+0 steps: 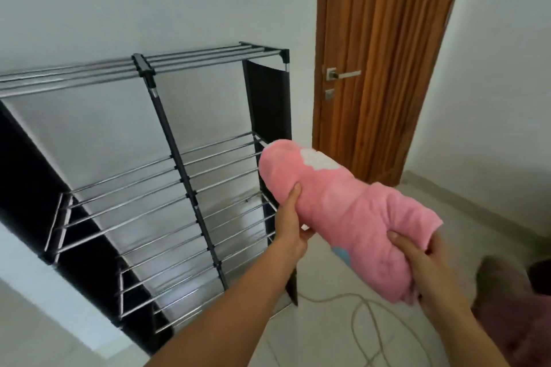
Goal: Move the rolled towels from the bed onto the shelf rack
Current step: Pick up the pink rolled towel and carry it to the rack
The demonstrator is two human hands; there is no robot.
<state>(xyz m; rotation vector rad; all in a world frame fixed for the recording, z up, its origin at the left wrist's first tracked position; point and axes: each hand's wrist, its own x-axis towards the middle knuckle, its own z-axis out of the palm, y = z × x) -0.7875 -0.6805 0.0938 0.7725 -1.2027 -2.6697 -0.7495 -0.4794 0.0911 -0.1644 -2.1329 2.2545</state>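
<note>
Rolled pink towel (343, 211), held before shelf rack (167, 176).
Gripped underneath by left hand (290, 226); near end pinched by right hand (429, 271).

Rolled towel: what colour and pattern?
Pink towel with a white patch and some light blue; head view.

No text, label, brand or number can be read anywhere in this view.
</note>
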